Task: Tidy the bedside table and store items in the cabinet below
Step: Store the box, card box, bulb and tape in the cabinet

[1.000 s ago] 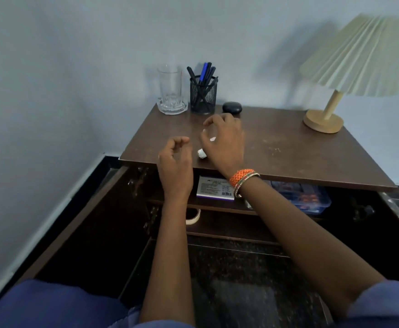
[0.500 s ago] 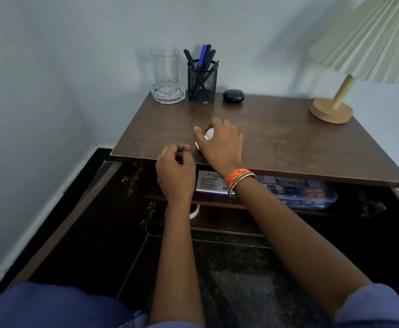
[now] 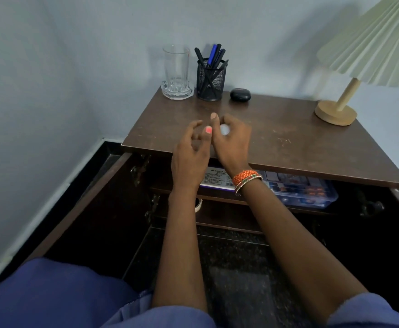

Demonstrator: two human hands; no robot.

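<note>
The right hand (image 3: 230, 143) hovers above the front edge of the counter (image 3: 276, 138), its fingers curled in a grip around a small white object (image 3: 224, 130) that shows only partly between them; what it is cannot be told. An orange bangle and thin bracelets (image 3: 247, 179) circle the right wrist. Just beside it, the left hand (image 3: 189, 157) is raised over the same front edge with its grip released: the fingers are loosely bent and hold nothing, and the thumb, with a pink nail, points up toward the right hand's fingers.

Along the back edge of the counter, near the back left corner, a clear glass (image 3: 176, 67) stands upright on a glass coaster (image 3: 177, 92). Just beside it is a black mesh pen holder (image 3: 210, 80) with several dark and blue pens (image 3: 214, 55) leaning in it, and next to that lies a small black case (image 3: 240, 94). At the back right corner stands a lamp (image 3: 350, 91) with a wooden base and a pleated pale shade.

Below the counter the cabinet (image 3: 113, 197) is open. On its upper shelf lie a flat white box (image 3: 216, 177) with print on it and a clear plastic box (image 3: 302, 190) of small items. A white ring-shaped thing (image 3: 198, 204) shows below the shelf, mostly hidden by the left wrist.
</note>
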